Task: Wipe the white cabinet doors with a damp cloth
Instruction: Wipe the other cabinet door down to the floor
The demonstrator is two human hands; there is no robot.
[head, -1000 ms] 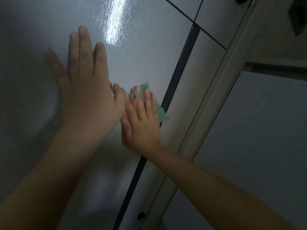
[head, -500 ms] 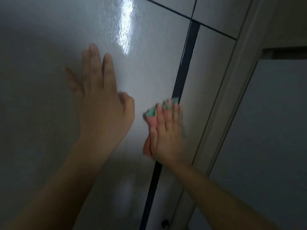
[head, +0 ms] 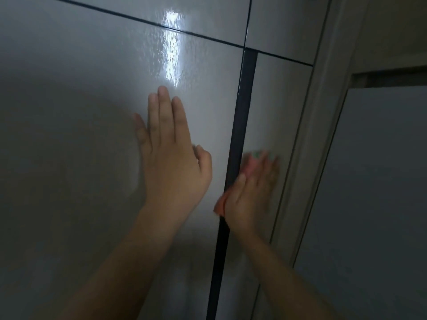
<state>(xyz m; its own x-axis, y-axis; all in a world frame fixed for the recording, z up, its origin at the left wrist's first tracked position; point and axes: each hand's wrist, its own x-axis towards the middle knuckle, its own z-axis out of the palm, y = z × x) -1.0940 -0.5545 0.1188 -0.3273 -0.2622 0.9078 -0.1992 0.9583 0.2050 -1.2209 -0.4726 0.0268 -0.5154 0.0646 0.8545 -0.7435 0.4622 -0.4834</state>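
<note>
A wide glossy white cabinet door (head: 92, 112) fills the left of the view. My left hand (head: 171, 158) lies flat on it with straight fingers. A dark vertical strip (head: 240, 125) separates it from a narrow white door (head: 277, 107) on the right. My right hand (head: 254, 192), blurred by motion, presses a pink and green cloth (head: 248, 166) flat against the narrow door, over the strip's right edge. Most of the cloth is hidden under the palm; a pink corner shows at the wrist.
Upper cabinet doors (head: 208, 15) sit above a dark horizontal gap. A pale frame (head: 318, 135) runs along the narrow door's right side, with a grey panel (head: 381, 192) beyond it. A bright reflection (head: 172, 47) shines on the wide door.
My right hand has slid the cloth rightward from the wide door, across the dark strip, onto the narrow door. My left hand stays flat on the wide door.
</note>
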